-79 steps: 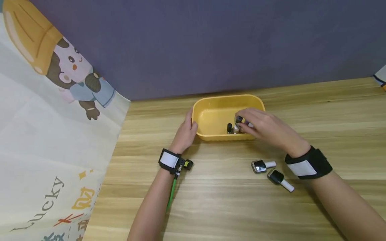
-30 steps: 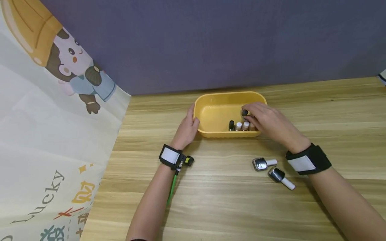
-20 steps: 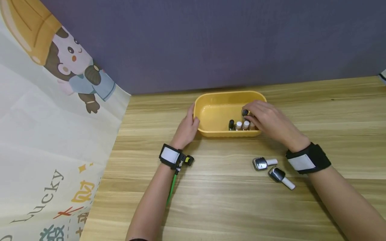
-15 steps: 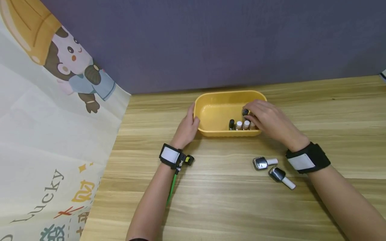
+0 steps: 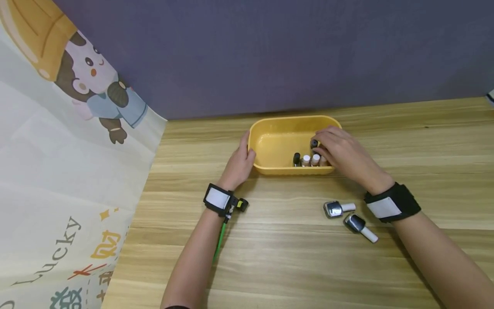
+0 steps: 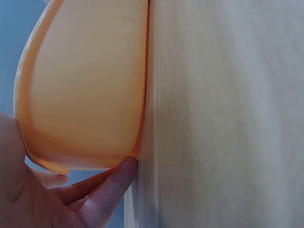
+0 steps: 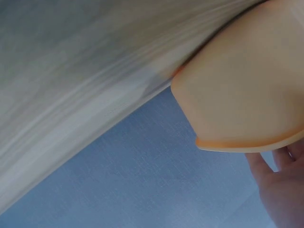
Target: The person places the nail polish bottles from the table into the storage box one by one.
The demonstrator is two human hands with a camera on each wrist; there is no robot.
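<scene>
With the left grip (image 5: 237, 167) holding the yellow tray (image 5: 272, 150), the right grip (image 5: 342, 155), pinching a dark-capped bottle (image 5: 314, 143), should lower it without nudging the white-capped bottles (image 5: 306, 160).

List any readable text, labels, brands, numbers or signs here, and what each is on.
"Lucky": grey lettering, white sheet at left
"财": orange character, same sheet
"大", probably: red character, same sheet
Teal and brown characters near the bottom edge, same sheet: can't read surely
Loose bottles on the table: nothing legible
Yellow tray: none visible
</scene>
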